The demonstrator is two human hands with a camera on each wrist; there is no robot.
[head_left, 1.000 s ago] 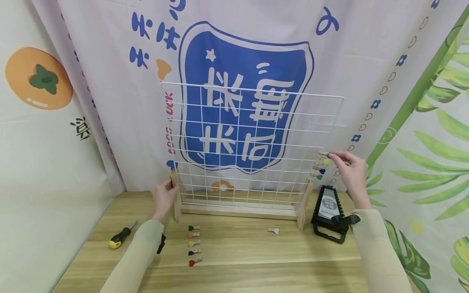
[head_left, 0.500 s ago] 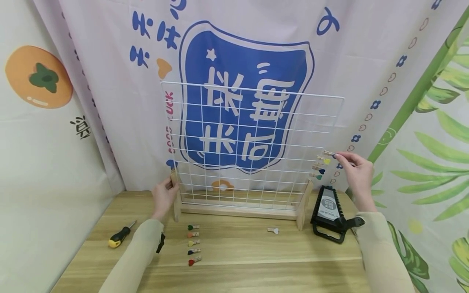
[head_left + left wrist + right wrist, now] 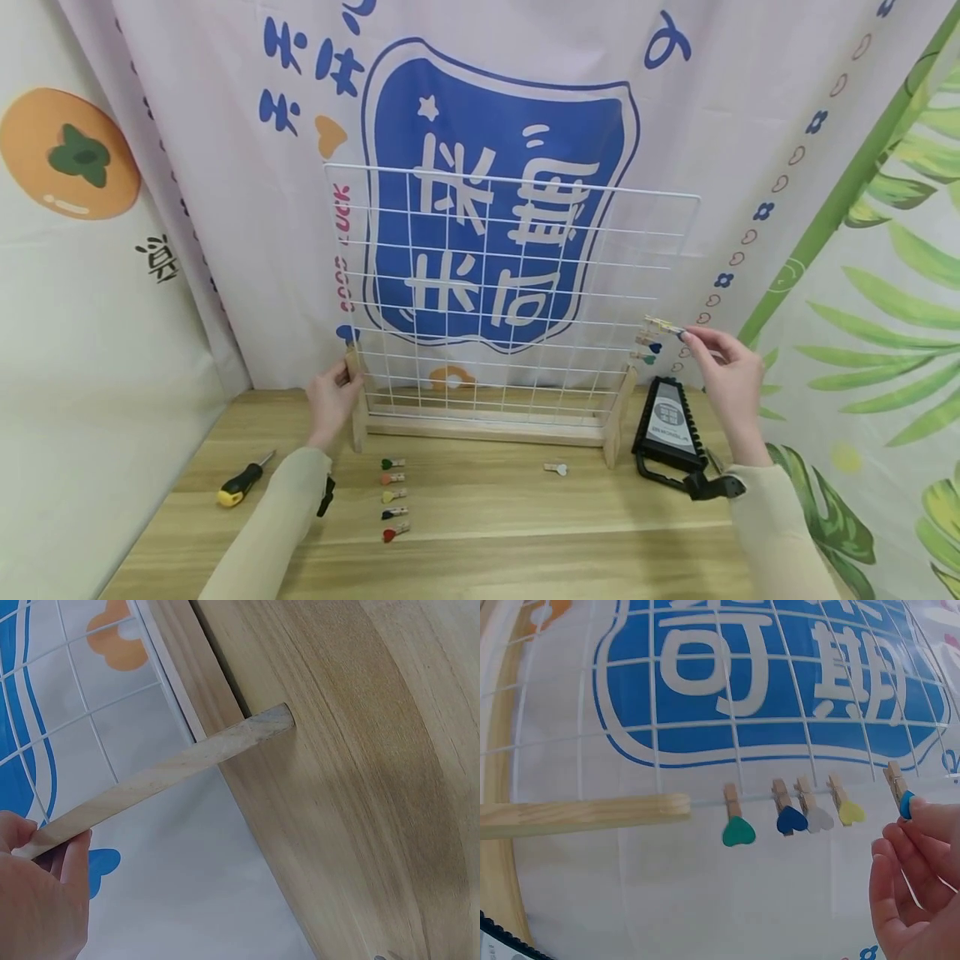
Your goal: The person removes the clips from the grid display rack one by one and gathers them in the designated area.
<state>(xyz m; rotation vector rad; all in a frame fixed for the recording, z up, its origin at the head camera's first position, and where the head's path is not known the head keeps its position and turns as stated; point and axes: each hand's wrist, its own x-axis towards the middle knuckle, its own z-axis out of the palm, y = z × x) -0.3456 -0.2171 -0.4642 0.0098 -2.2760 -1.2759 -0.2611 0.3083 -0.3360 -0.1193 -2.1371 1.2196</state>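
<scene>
My left hand (image 3: 333, 402) grips the left wooden upright (image 3: 161, 771) of a stand holding a white wire grid (image 3: 486, 250). At the grid's right edge, my right hand (image 3: 727, 375) pinches a small clothespin (image 3: 895, 780) by its blue heart end. Its wooden tip lies close to the edge wire; whether it touches I cannot tell. Along that edge hang clothespins with a green heart (image 3: 739, 831), a dark blue heart (image 3: 791, 820), a white heart (image 3: 820, 819) and a yellow heart (image 3: 851, 812).
Several heart clothespins (image 3: 393, 497) lie in a column on the wooden table (image 3: 510, 550), and a white heart clothespin (image 3: 556, 469) lies nearer the stand's right foot. A screwdriver (image 3: 246, 482) is at left. A black case (image 3: 669, 429) sits at right. Printed curtain (image 3: 247, 208) hangs behind.
My right hand first drew back right from the grid edge with the clothespin, then came lower beside the yellow heart clothespin. My left hand stays on the upright.
</scene>
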